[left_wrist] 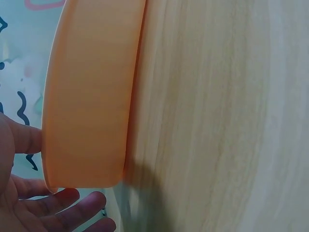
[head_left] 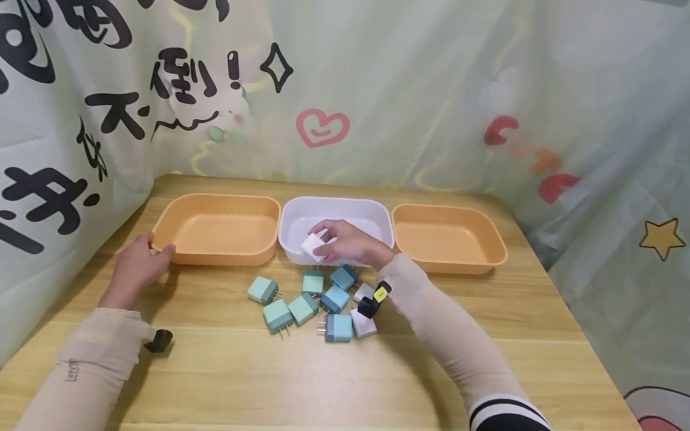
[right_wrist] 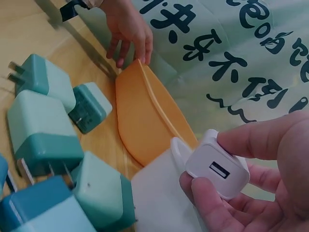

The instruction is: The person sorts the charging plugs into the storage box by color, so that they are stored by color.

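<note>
My right hand (head_left: 345, 242) pinches a white USB charger (head_left: 312, 245) between thumb and fingers, over the front of the white tray (head_left: 291, 224). The right wrist view shows the charger's USB port (right_wrist: 219, 169) facing the camera. At the front left corner of the left orange tray (head_left: 215, 258), my left hand (head_left: 137, 266) holds the rim between thumb and index finger; its other fingers are spread below the rim. Several green chargers (head_left: 277, 315), blue chargers (head_left: 338, 328) and white chargers (head_left: 363, 323) lie on the table in front of the trays, many with their prongs showing.
Another orange tray (head_left: 447, 268) stands to the right of the white tray, all in one row. Behind the wooden table (head_left: 269, 383) hangs a pale printed cloth (head_left: 404, 90). A wrist camera (head_left: 369, 306) on the right arm overlaps the white chargers.
</note>
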{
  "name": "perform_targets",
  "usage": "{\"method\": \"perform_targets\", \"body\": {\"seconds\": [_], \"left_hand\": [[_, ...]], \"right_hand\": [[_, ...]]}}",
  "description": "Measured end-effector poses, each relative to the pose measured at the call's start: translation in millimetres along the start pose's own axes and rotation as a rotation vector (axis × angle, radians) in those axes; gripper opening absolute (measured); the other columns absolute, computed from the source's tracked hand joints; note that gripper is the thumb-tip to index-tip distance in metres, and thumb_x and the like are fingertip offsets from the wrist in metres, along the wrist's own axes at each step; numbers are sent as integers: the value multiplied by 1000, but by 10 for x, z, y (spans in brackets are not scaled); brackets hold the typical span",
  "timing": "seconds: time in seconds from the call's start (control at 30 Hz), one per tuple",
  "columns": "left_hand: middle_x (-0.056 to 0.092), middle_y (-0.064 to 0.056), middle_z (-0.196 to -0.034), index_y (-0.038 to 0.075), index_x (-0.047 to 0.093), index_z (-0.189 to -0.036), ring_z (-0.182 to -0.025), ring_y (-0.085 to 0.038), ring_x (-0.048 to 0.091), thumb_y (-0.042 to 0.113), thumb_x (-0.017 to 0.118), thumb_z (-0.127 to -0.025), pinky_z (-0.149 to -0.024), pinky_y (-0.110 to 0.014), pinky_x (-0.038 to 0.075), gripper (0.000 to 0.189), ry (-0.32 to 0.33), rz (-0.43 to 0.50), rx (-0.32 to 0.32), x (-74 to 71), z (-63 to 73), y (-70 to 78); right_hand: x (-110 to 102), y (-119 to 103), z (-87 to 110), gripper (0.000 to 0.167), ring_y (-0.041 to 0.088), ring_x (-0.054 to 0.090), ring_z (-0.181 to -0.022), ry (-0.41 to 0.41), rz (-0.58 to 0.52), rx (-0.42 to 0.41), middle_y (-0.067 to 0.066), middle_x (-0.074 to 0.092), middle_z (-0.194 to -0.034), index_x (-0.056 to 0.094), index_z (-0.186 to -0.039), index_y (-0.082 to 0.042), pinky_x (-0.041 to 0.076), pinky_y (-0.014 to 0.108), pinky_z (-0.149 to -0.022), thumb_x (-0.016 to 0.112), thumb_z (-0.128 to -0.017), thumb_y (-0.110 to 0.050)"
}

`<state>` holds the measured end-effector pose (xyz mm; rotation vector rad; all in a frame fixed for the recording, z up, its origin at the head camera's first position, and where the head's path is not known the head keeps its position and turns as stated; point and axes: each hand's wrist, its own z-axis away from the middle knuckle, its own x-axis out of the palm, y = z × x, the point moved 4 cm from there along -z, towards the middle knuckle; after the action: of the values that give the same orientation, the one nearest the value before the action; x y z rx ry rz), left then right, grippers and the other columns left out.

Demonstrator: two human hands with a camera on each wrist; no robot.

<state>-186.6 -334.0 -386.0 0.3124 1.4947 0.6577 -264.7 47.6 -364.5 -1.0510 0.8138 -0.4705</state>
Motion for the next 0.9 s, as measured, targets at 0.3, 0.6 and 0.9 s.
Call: {"method": "perform_targets", "body": {"seconds": [0.3, 0.6, 0.9], "left_hand": [[25, -47, -138, -23, 12, -141, -122, -62, 28, 43, 38, -101, -100, -68, 28, 81, 6, -4, 2, 4, 6, 3], [30, -48, -133, -25, 16, -138, -119, -61, 32, 42, 39, -101, -98, -68, 31, 80, 23, -29, 38, 26, 2, -16], [29, -47, -135, -24, 15, -139, -120, -60, 32, 44, 40, -100, -99, -68, 30, 82, 14, -19, 21, -12, 3, -10]], "right_hand": [[109, -73, -138, 36, 25, 65, -82, -8, -21, -3, 16, 53, -106, 57, -120, -8, 58, 31, -75, 71, -87, -7], [221, -214, -315, 35, 24, 66, -81, -14, 19, 38, 12, 55, -106, 58, -119, -13, 58, 28, -74, 73, -87, -14], [346, -334, -516, 41, 23, 65, -76, 0, -9, 26, 14, 57, -100, 56, -122, -7, 58, 28, -70, 74, -86, -11]]}}
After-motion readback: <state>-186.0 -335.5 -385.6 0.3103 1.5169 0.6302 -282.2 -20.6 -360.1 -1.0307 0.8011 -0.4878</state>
